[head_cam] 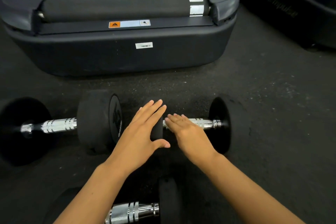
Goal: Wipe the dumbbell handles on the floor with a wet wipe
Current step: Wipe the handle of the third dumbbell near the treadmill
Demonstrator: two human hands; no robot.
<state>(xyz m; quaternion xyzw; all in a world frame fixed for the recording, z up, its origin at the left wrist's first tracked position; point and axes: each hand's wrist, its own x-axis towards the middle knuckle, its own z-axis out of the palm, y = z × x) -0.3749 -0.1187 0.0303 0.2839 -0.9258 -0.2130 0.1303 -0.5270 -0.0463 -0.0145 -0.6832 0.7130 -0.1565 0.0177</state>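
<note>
My left hand [143,132] lies flat, fingers spread, grip open, on the inner black head of the right dumbbell [216,123], which rests on the floor [272,96] in front of the treadmill [118,51]. My right hand [189,131] is open too, palm down over its chrome handle [205,122] (holding nothing). A second dumbbell [72,125] lies to the left, a third [138,211] nearer me.

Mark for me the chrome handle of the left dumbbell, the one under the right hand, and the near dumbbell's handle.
Left dumbbell handle [58,125], head view: knurled middle of the bar.
Right dumbbell handle [203,122], head view: bare chrome beyond the right hand [189,131].
Near dumbbell handle [131,212], head view: ringed chrome section.
</note>
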